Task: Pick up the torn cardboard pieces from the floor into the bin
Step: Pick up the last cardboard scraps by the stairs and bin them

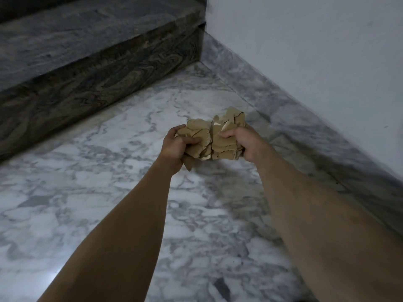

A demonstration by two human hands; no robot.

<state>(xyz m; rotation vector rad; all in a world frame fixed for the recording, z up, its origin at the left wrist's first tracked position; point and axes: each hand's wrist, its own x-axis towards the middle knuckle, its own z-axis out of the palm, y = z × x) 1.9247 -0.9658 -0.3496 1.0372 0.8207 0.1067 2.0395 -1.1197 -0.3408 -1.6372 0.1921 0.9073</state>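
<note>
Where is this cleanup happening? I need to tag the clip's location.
Probably an indoor stairwell landing: a white-grey marble floor, a dark stone step rising at the left, and a plain white wall with a marble skirting. No bin is in view.

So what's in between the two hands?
In the head view, a bundle of torn cardboard pieces fills the gap between the left hand and the right hand. Both hands grip it, above the marble floor.

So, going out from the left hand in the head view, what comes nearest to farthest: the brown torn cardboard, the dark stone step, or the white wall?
1. Brown torn cardboard, gripped in the left hand.
2. Dark stone step, up-left.
3. White wall, far right.
</note>
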